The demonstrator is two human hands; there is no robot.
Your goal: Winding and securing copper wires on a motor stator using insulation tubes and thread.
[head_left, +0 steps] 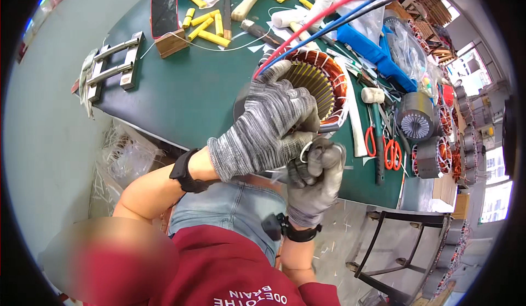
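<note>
A motor stator (341, 81) with copper windings laced in white cord sits on the green table before me. My left hand (268, 122), in a grey knit glove, lies over its near left rim with fingers curled; what they grip is hidden. Red, blue and black lead wires (320, 25) rise from beside those fingers toward the upper right. Just below the stator, my gloved right hand (318, 169) is closed in a pinch. A small loop of white cord (304, 152) shows at its fingertips, near my left thumb.
Red-handled scissors (393, 153), a white-headed mallet (372, 95) and a blue bin (378, 54) lie right. A phone (164, 13) leans on a wooden block (171, 44) near yellow pieces (213, 37). A metal frame (116, 65) sits left; more stators (430, 157) stand right.
</note>
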